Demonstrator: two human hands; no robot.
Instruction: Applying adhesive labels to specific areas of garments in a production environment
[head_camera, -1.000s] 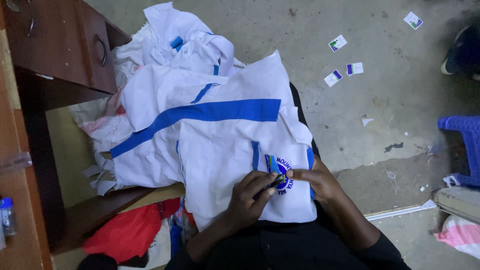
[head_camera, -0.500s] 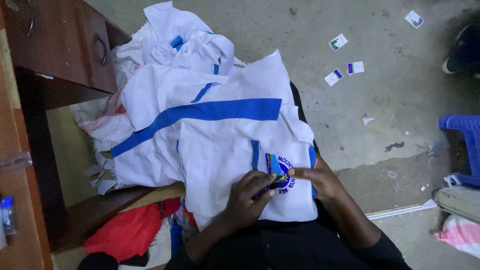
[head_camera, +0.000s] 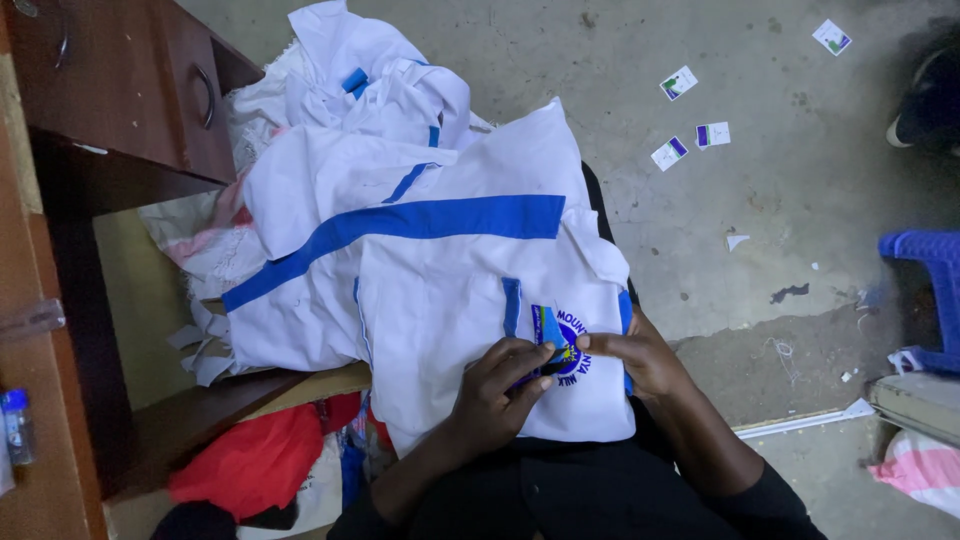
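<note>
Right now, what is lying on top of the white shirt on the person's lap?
On the white shirt, both hands, left hand and right hand, hold a small blue tag by the round badge. The lap below is covered.

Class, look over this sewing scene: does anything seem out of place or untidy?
Yes. Small printed labels lie scattered on the concrete floor, with paper scraps nearby. White garments sit in a loose heap, not folded.
</note>
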